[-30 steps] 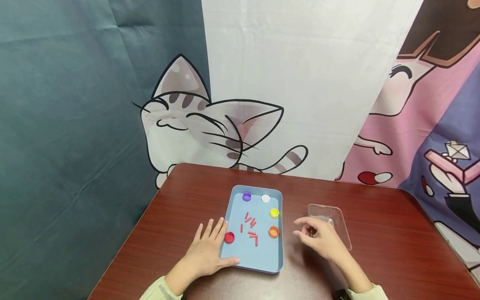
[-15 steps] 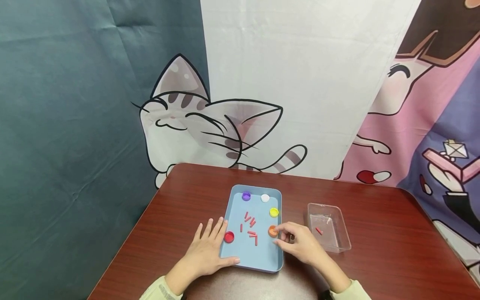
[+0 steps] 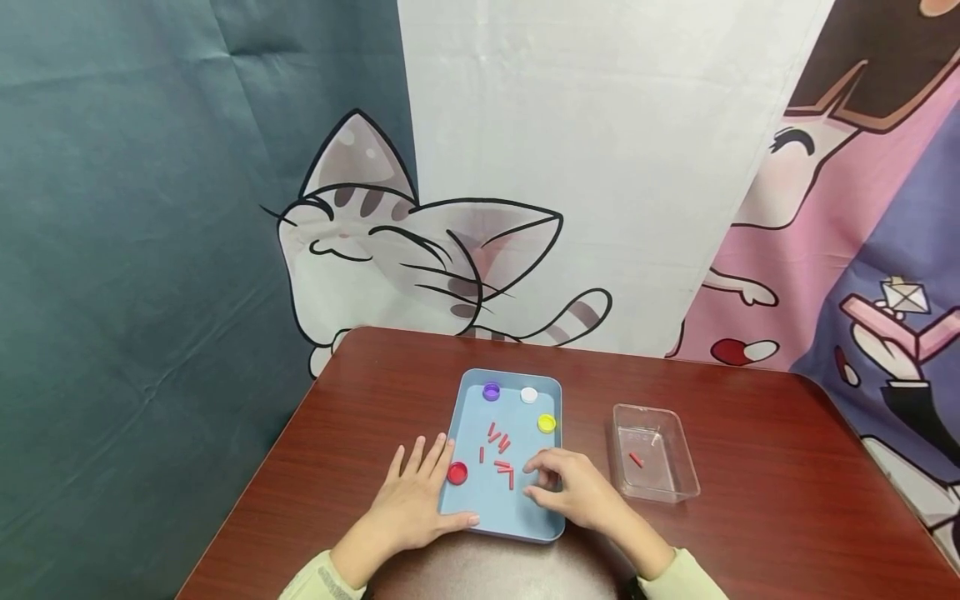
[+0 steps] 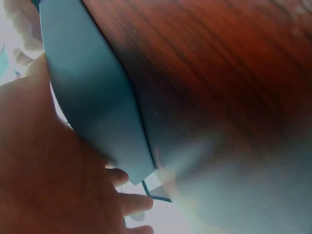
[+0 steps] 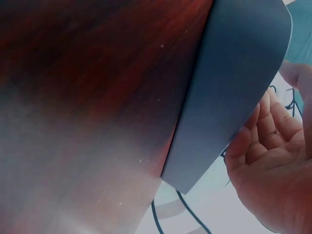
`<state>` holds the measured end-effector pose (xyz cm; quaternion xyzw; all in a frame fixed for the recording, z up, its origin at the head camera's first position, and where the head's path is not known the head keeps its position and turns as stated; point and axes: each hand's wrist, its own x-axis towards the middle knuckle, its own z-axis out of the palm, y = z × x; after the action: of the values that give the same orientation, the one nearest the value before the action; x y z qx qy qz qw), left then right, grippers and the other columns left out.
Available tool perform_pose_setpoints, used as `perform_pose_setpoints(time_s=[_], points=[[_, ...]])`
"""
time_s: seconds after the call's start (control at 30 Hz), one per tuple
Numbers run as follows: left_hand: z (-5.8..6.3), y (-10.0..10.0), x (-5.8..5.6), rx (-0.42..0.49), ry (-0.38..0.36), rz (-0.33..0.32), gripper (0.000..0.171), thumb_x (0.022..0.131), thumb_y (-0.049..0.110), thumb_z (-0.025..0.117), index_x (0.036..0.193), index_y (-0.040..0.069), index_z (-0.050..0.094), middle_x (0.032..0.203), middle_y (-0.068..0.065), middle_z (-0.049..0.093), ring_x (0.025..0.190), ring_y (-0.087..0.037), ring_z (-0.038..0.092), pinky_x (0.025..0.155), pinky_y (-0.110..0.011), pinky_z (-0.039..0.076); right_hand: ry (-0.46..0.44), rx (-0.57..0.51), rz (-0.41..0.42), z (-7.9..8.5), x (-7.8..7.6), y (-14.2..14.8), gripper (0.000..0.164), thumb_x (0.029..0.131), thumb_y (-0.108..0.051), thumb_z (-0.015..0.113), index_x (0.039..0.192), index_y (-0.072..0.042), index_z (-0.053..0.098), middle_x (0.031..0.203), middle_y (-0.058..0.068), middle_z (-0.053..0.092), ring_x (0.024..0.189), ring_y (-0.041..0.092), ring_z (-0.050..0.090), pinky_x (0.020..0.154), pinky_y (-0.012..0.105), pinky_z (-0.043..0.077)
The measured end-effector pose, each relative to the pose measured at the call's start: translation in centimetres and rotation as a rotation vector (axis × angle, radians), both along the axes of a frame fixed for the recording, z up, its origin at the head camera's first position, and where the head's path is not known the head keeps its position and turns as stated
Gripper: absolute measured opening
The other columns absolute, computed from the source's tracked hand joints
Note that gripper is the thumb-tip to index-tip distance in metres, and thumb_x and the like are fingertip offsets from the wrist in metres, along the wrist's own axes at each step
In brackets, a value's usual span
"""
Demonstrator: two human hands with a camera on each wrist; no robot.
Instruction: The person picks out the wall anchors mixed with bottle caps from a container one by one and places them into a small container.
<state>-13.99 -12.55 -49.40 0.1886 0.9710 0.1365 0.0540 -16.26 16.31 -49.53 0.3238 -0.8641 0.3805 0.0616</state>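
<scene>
My left hand (image 3: pixel 411 507) rests with spread fingers on the left rim of a shallow blue tray (image 3: pixel 517 518); its thumb lies over the near-left corner. Over the tray's right side hovers my right hand (image 3: pixel 572 490), fingers bent and thumb apart from the index finger, with nothing visible between them. Several short red sticks (image 3: pixel 512 480) lie scattered mid-tray, just left of the right fingertips. A red cap (image 3: pixel 457 473) sits by the left fingers. The orange cap is hidden behind the right hand. In the right wrist view, the right hand (image 5: pixel 273 165) appears beyond the tray's wall.
Purple (image 3: pixel 491 392), white (image 3: pixel 529 395) and yellow (image 3: pixel 547 424) caps sit in the tray's far part. Right of it stands a clear plastic box (image 3: pixel 692 479) holding one red stick (image 3: pixel 636 459). Everything rests on a brown table (image 3: pixel 375 392) before a printed curtain (image 3: pixel 637 167).
My right hand has moved left from above the clear box to over the tray, covering the orange cap. A red stick in the box has come into sight. The left hand stays put.
</scene>
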Motion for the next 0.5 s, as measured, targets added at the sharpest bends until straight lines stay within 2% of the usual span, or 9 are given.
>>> perform_pose_setpoints(time_s=[0.3,0.5], points=[[0.0,0.0,0.0,-0.007,0.000,-0.002,0.112,0.082,0.082,0.056,0.160,0.006,0.028,0.167,-0.013,0.025,0.152,-0.045,0.020,0.119,-0.065,0.012,-0.027,0.106,-0.036,0.2,-0.2,-1.0,0.016,0.082,-0.017,0.083,0.093,-0.010,0.073,0.073,-0.014,0.054,0.069,-0.002,0.048,0.064,0.020,0.046],[0.0,0.0,0.0,-0.015,-0.007,-0.004,0.113,0.082,0.082,0.055,0.160,0.006,0.027,0.167,-0.013,0.024,0.152,-0.045,0.019,0.119,-0.065,0.013,-0.026,0.157,-0.039,-0.1,-0.4,-1.5,0.015,0.081,-0.017,0.084,0.091,-0.011,0.074,0.070,-0.012,0.055,0.066,-0.002,0.048,0.061,0.018,0.044]])
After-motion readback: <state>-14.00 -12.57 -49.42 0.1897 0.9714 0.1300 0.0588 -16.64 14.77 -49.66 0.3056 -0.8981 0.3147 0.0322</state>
